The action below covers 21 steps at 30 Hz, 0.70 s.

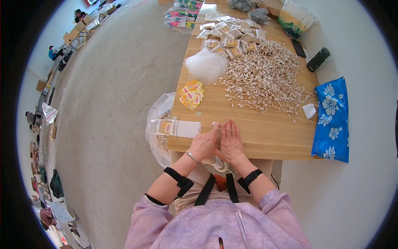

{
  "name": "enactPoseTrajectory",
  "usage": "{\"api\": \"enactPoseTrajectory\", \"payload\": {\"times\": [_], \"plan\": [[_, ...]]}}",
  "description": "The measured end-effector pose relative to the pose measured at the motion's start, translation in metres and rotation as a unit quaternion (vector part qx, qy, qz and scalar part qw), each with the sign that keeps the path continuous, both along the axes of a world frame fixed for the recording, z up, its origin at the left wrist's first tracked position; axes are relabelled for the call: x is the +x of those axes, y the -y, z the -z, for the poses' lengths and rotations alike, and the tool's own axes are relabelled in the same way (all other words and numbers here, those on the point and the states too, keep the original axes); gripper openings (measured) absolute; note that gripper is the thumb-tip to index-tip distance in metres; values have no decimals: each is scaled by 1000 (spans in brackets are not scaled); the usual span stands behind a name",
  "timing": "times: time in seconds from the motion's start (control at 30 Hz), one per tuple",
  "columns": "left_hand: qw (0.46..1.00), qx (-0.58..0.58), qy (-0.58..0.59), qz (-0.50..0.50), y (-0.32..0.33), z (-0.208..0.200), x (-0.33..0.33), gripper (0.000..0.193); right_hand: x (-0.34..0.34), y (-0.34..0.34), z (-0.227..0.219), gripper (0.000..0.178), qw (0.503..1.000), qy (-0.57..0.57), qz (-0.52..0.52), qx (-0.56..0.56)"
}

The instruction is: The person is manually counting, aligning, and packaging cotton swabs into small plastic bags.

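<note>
Both my hands are at the table's near edge, around a small row of cotton swabs (218, 132). My right hand (231, 142) lies flat beside and partly over the row, its fingers straight and together. My left hand (203, 145) borders the row's left side, index finger stretched along it; its other fingers are partly hidden. Left of it lies a white card (188, 129), next to a clear packet of swabs with a yellow label (166, 127) at the table's left edge. A large heap of loose cotton swabs (265, 76) spreads beyond my hands.
Yellow label cards (191, 94) and clear plastic sleeves (206, 65) lie on the left, with finished-looking swab packets (232, 35) behind. On the right are a blue floral pouch (331, 120), black bottle (318, 59) and phone (298, 48). A plastic bag of swabs (154, 137) hangs beside the table.
</note>
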<state>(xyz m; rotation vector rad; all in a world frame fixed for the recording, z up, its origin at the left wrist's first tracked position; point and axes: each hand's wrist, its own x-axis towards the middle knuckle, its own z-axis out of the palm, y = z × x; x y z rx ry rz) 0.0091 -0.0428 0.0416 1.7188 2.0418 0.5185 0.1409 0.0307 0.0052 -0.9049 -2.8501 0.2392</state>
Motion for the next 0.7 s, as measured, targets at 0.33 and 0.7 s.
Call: {"api": "enactPoseTrajectory", "payload": {"times": [0.33, 0.7], "plan": [[998, -45, 4, -48, -5, -9, 5, 61, 2, 1, -4, 98, 1000, -5, -10, -15], [992, 40, 47, -113, -5, 9, 2, 45, 6, 8, -2, 102, 999, -9, -16, -39]]}}
